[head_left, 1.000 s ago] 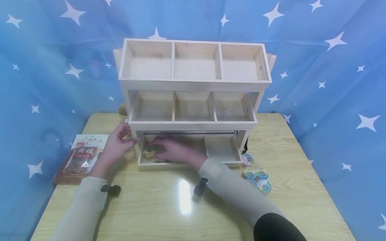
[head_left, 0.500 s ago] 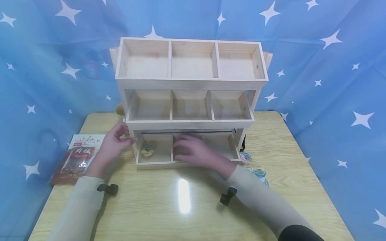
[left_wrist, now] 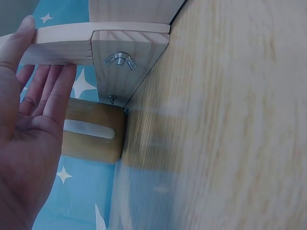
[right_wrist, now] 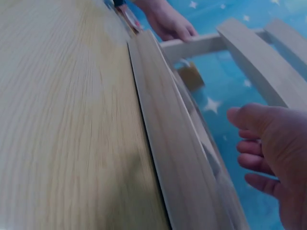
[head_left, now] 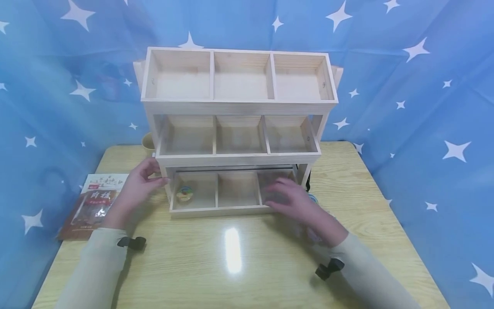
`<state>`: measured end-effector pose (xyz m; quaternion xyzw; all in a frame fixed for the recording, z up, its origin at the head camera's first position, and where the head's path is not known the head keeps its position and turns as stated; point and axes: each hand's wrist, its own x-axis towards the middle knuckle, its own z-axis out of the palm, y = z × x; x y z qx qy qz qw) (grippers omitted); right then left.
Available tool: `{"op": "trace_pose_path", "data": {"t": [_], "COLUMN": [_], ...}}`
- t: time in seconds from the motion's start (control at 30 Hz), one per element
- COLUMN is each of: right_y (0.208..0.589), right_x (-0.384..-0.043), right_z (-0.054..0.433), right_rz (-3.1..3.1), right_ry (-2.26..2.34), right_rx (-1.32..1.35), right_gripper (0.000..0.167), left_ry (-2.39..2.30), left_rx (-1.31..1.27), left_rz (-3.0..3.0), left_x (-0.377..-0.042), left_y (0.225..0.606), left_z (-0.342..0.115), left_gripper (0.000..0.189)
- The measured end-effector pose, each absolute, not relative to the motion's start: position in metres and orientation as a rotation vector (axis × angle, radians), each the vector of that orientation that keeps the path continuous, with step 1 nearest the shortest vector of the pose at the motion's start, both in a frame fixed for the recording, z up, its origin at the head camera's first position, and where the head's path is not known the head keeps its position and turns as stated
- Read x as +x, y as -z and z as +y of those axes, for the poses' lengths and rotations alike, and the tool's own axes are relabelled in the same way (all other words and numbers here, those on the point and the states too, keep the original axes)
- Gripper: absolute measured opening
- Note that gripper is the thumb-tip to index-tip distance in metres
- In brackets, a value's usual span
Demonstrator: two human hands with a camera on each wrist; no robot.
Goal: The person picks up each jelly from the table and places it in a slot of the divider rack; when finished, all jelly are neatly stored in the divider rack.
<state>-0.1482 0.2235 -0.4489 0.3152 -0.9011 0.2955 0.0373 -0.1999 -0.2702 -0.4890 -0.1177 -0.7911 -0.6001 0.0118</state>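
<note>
A three-tier wooden shelf (head_left: pixel 237 159) with divided trays stands on the table. My left hand (head_left: pixel 140 182) holds its left side post (left_wrist: pixel 62 36), thumb on one face and fingers on the other. In the bottom tray (head_left: pixel 216 212), the left compartment holds a small round item (head_left: pixel 184 194) with a colourful top. My right hand (head_left: pixel 295 201) is at the bottom tray's right compartment, blurred, its fingers loosely bent and holding nothing. The right wrist view shows this hand (right_wrist: pixel 273 143) above the tray's front board (right_wrist: pixel 168 129).
Similar round items (head_left: pixel 313 198) lie right of the shelf, mostly hidden by the right arm. A brown and white food packet (head_left: pixel 92 206) lies at the left. Behind the shelf's left post stands a tan mug (left_wrist: pixel 93 146). A starred blue cloth (head_left: pixel 386 107) hangs behind.
My right hand has left the round item in the bottom tray's left compartment and moved right, past the middle one. My left hand stays on the post. The head view has shifted slightly.
</note>
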Motion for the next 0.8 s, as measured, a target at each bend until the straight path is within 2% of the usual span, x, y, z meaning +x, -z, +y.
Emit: {"op": "trace_pose_path", "data": {"t": [0.47,0.8], "right_y": [0.461,0.461], "right_x": [-0.123,-0.1], "right_z": [0.311,0.34], "right_rz": [-2.734,-2.858], "right_ry": [-0.907,-0.875], "right_rx": [0.764,0.593], "right_gripper": [0.037,0.037], "left_ry": [1.888,1.901], "left_rx": [-0.432,-0.44], "left_rz": [-2.426,-2.405], "left_x": [-0.202,-0.2], "left_y": [0.491,0.489], "left_z": [-0.271,-0.269], "left_gripper": [0.05,0.048]}}
